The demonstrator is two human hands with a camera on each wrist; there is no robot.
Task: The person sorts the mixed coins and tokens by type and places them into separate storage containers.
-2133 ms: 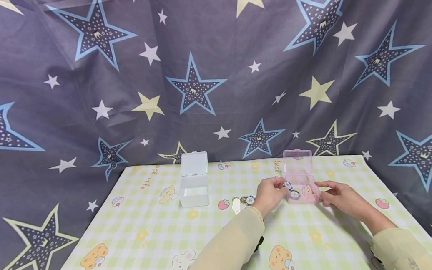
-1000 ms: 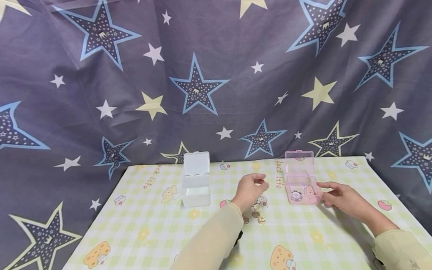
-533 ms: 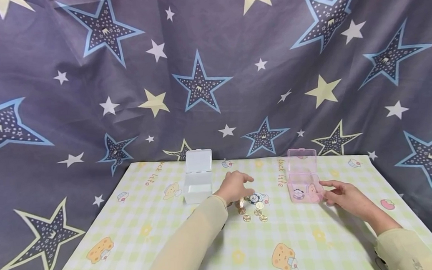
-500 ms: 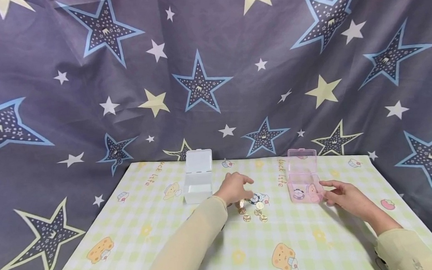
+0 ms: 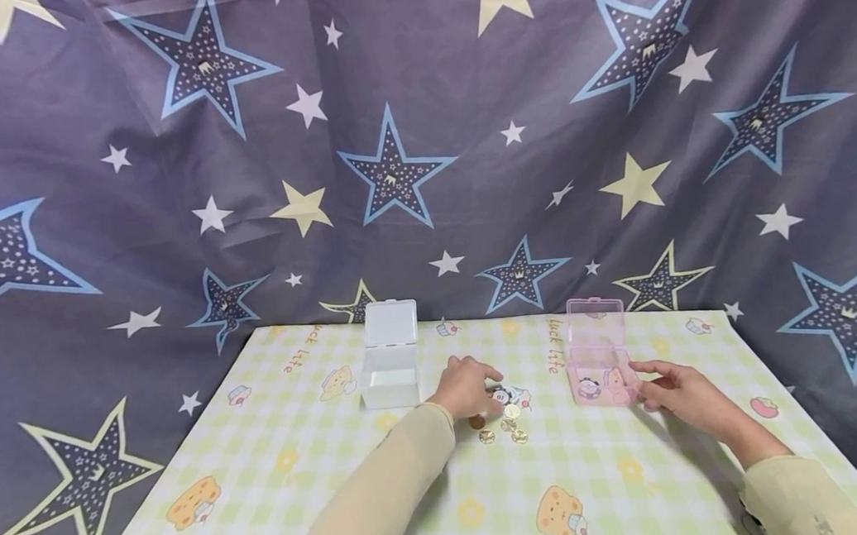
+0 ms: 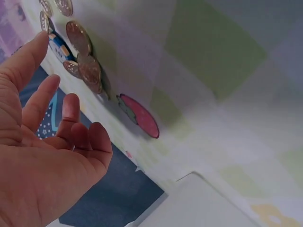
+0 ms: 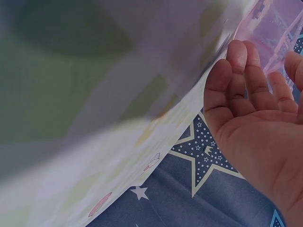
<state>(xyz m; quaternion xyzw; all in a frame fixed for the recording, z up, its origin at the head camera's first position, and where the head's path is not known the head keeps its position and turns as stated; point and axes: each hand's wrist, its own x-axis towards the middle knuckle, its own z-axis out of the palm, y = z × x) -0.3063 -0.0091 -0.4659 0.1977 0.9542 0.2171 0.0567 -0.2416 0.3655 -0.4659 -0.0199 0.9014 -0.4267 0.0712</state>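
the left hand covers part of the coins, so whether its fingers touch one cannot be told in the head view. the pink box holds small things too tiny to name. in the right wrist view the box is blurred and cut by the edge, and the tablecloth is a smear.

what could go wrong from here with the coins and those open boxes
The coins lie flat and loose in a tight cluster under the left hand, so its fingertips may slide them apart or lift two at once.

The pink box stands open with its lid upright, and the right hand sits just beside it; a nudge might tip or shift it.

The clear box sits close to the left hand; a wide sweep might bump it.
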